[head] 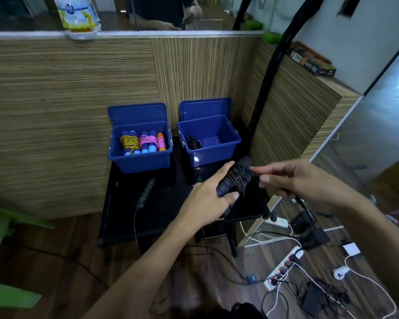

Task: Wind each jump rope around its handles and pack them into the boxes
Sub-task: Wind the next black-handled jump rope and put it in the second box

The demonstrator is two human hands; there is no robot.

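Left hand [207, 199] grips the paired black handles [230, 183], thin cord coiled round them, above the black table [129, 217]. Right hand [302, 180] pinches the cord's loose end just beside the coil. I judge the cord light, springy, slippery; hold it at the handles.

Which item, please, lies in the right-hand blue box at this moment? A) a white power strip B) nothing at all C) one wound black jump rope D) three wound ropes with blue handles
C: a single wound black jump rope lies against the left wall of the right-hand blue box; the coloured ropes are in the left-hand blue box.
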